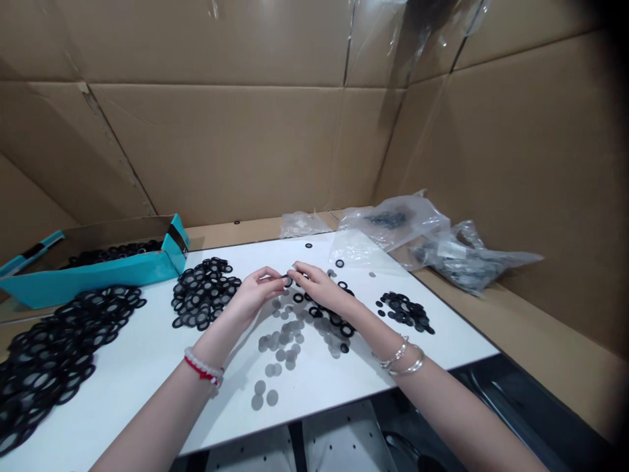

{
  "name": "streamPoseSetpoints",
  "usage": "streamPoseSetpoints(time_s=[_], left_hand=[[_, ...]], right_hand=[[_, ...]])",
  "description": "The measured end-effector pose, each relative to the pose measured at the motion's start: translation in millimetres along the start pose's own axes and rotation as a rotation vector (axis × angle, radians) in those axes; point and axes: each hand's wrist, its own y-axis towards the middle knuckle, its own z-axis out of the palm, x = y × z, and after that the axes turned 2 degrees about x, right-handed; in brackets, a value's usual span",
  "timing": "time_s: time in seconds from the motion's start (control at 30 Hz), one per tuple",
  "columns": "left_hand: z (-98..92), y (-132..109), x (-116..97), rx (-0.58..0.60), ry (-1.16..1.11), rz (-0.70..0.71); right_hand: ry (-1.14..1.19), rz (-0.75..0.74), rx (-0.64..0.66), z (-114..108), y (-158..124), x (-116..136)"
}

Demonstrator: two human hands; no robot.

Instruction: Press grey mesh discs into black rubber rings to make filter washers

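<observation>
My left hand (258,288) pinches a black ring (287,282) between thumb and fingertips above the white table. Close against it, my right hand (322,285) has its fingers closed at the ring's edge; what sits in that pinch is too small to make out. Loose black rings (346,330) lie under and beside my right hand. Thin grey discs (280,355) are scattered over the tabletop below both hands. Left of my left hand is a heap of black rings with grey discs inside (204,295).
A larger heap of disc-filled rings (54,357) spreads at the left, before a blue box (98,278) holding more. Small black pieces (405,311) lie at the right. Plastic bags (457,262) rest by the far right edge. Cardboard walls (236,151) enclose the table (324,387).
</observation>
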Motion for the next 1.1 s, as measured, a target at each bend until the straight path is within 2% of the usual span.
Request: streamPoseSetpoints(time_s=[0.17, 0.3, 0.4, 0.5, 0.63, 0.87, 1.1], left_hand=[[1.8, 0.9, -0.5, -0.034, 0.004, -0.025], [1.3, 1.9, -1.4, -0.049, 0.108, -0.067], [0.1, 2.4, 0.3, -0.065, 0.143, -0.044], [-0.5, 2.0, 3.3, -0.055, 0.065, 0.006], [0.3, 1.2, 3.7, 0.016, 0.032, -0.014], [4.2, -1.2, -1.8, -0.092, 0.143, 0.025], [4.1, -1.9, -4.3, -0.042, 0.192, 0.001]], right_hand=[[-0.097, -0.039, 0.039, 1.2, 1.0, 0.6], [-0.157, -0.08, 0.017, -1.3, 1.7, 1.6], [-0.117, -0.049, 0.028, -3.2, 1.6, 0.6], [0.003, 0.009, 0.063, -2.9, 0.8, -1.6], [0.03, 0.027, 0.029, -0.8, 0.5, -2.9], [-0.122, -0.065, 0.028, -0.7, 0.3, 2.1], [-0.105, -0.089, -0.023, -0.3, -0.1, 3.4]])
